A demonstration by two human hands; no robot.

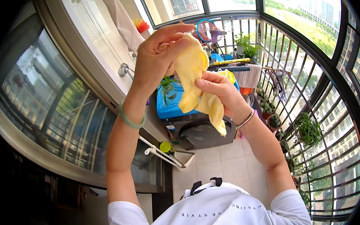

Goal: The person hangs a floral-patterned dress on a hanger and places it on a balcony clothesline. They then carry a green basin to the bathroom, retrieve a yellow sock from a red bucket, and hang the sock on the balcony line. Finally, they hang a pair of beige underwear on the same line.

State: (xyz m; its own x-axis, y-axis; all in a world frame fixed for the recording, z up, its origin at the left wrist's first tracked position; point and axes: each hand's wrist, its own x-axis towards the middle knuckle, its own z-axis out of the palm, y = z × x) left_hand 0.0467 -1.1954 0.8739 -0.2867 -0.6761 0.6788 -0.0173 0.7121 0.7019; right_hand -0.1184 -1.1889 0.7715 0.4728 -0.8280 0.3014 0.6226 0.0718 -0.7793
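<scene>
A limp, pale yellow cloth-like piece (193, 64) hangs between my raised hands; its exact kind does not show. My left hand (161, 53) is closed on its upper end, thumb against fingers. Lower down and to the right, my right hand (222, 90) pinches its middle, the thumb lying on top. Below that pinch, a twisted, narrowing tail dangles to the right, and another fold droops to the left. The right-hand fingers behind the piece are partly hidden. A green bangle circles my left wrist, and a silver-coloured one my right.
Beyond my hands stands a dark front-loading washing machine (205, 134) with a blue top (168, 105) and a plant on it. Potted plants (273, 121) line the railing (326, 150) at the right. White folding legs (161, 154) and a sliding glass door (53, 92) are left.
</scene>
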